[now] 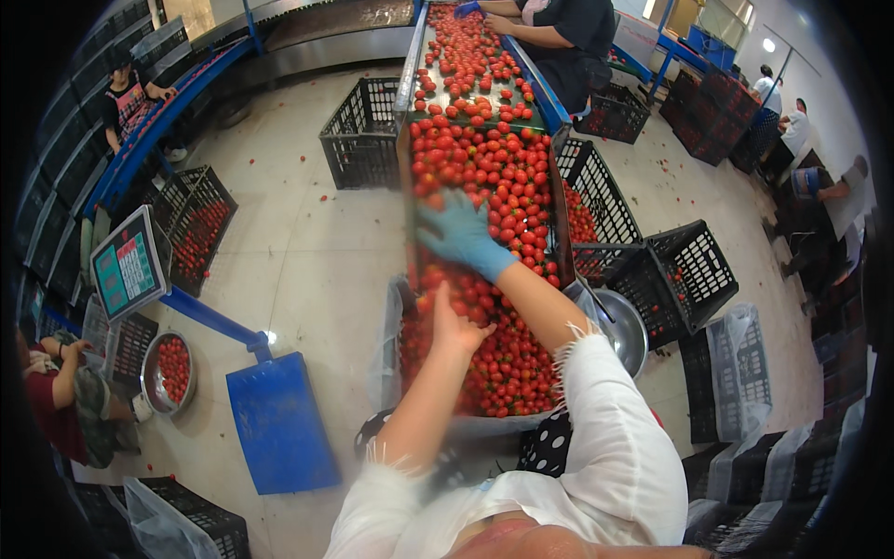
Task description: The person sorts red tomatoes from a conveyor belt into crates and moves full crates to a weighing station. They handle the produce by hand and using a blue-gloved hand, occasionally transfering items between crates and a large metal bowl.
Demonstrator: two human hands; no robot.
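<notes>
My right hand (461,233), in a light blue glove, lies over red cherry tomatoes (517,200) in the chute (561,216) of the sorting line, fingers spread toward the left. My bare left hand (452,326) is lower and left, fingers apart, at the tomatoes tumbling from the chute's lower end. Beneath it a plastic-lined crate (391,335) is heaped with tomatoes. The tomatoes around both hands are partly blurred.
A scale (279,419) with a blue platform stands left; steel bowls (182,405) (624,349) sit either side. Black crates (358,130) (689,279) flank the chute. A co-worker (549,47) works at the far end; other people are at both sides.
</notes>
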